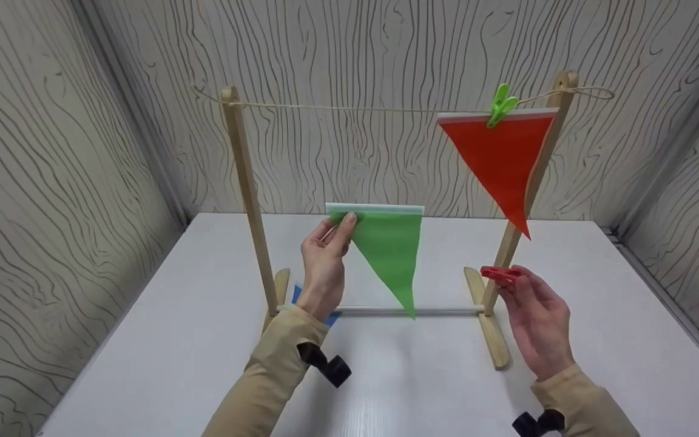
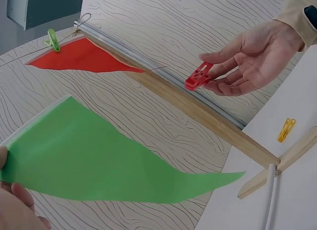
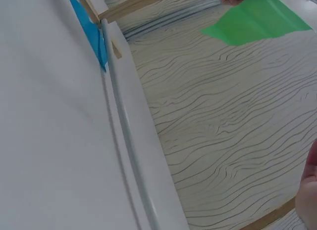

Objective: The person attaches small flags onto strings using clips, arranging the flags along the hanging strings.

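My left hand (image 1: 325, 261) pinches a green triangular pennant (image 1: 392, 243) by the left end of its white top band, and the flag hangs below the string (image 1: 337, 108). In my right hand (image 1: 540, 318), thumb and fingers pinch a red clothespin (image 1: 501, 274) beside the right post. A red pennant (image 1: 498, 155) hangs at the right end of the string under a light green clothespin (image 1: 501, 106). The left wrist view shows the red clothespin (image 2: 199, 76) between thumb and fingertips. Only part of the right hand (image 3: 309, 190) shows in the right wrist view.
Two wooden posts (image 1: 243, 182) carry the string, joined low down by a white rod (image 1: 380, 309). A blue pennant (image 3: 91, 31) lies on the white table (image 1: 161, 364) by the left foot. Near the right foot lies a yellow clothespin (image 2: 286, 130). Wood-grain panels surround the table.
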Action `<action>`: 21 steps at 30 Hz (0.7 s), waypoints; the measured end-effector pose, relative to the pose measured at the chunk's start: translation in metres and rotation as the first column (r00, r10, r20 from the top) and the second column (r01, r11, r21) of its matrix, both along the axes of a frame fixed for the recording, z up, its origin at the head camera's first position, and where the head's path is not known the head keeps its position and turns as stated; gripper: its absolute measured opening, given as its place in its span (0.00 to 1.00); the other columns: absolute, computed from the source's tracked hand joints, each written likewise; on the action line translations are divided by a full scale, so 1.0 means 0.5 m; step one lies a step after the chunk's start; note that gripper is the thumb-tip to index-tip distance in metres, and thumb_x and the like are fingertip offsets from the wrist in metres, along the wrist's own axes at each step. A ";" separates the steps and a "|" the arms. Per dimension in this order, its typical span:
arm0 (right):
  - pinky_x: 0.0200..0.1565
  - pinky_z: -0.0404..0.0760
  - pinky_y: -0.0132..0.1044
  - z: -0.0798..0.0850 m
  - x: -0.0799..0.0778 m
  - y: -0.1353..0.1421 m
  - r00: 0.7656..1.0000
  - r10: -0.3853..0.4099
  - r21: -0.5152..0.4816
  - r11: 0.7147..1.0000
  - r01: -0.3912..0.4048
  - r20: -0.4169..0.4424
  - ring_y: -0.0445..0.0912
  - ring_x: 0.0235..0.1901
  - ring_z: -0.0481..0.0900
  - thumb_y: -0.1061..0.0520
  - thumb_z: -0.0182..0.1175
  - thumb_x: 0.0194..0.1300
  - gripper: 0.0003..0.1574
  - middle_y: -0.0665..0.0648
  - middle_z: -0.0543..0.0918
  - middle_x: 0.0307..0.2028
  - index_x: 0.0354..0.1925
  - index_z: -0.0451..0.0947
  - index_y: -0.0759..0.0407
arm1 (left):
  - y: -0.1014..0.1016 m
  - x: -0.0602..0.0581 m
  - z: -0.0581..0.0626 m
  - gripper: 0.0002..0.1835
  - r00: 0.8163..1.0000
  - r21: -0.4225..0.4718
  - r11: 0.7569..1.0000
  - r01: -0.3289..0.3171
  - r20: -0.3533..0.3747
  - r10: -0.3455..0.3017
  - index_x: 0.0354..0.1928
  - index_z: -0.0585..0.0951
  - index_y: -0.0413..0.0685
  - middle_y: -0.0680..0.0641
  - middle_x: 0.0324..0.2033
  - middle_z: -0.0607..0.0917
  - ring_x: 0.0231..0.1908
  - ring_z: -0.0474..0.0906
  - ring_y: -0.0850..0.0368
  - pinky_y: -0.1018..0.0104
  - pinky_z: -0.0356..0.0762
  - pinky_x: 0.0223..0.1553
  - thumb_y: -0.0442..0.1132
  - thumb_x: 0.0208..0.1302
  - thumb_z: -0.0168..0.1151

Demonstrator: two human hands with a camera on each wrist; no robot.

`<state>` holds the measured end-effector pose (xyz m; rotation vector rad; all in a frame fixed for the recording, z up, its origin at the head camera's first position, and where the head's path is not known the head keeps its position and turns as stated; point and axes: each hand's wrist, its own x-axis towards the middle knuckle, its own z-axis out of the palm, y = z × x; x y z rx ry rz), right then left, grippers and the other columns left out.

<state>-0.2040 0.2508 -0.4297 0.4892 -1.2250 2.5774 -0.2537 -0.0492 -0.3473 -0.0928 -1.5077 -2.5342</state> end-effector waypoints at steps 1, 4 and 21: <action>0.59 0.79 0.33 0.008 0.001 -0.004 1.000 0.010 -0.004 1.000 -0.010 -0.021 0.47 0.54 0.86 0.67 0.45 0.77 0.19 0.57 0.85 0.52 0.58 0.78 0.65 | 0.001 0.001 0.004 0.14 1.000 0.005 1.000 -0.001 0.004 0.001 0.55 0.79 0.37 0.52 0.40 0.91 0.41 0.85 0.64 0.62 0.72 0.59 0.35 0.71 0.61; 0.59 0.79 0.33 0.035 0.003 -0.017 0.997 0.031 -0.016 0.999 -0.032 -0.069 0.47 0.54 0.86 0.68 0.44 0.77 0.19 0.58 0.85 0.52 0.59 0.77 0.66 | 0.002 0.003 0.015 0.14 1.000 0.015 1.000 -0.008 0.014 0.007 0.55 0.79 0.38 0.53 0.39 0.91 0.39 0.82 0.65 0.64 0.71 0.54 0.36 0.71 0.61; 0.58 0.81 0.35 0.191 -0.011 -0.070 0.971 0.086 -0.079 0.991 -0.106 -0.223 0.49 0.51 0.85 0.69 0.50 0.75 0.17 0.61 0.84 0.50 0.56 0.79 0.69 | 0.010 0.003 0.070 0.08 0.999 0.096 0.995 -0.025 0.027 0.023 0.46 0.83 0.38 0.54 0.27 0.77 0.30 0.61 0.60 0.67 0.58 0.40 0.35 0.69 0.63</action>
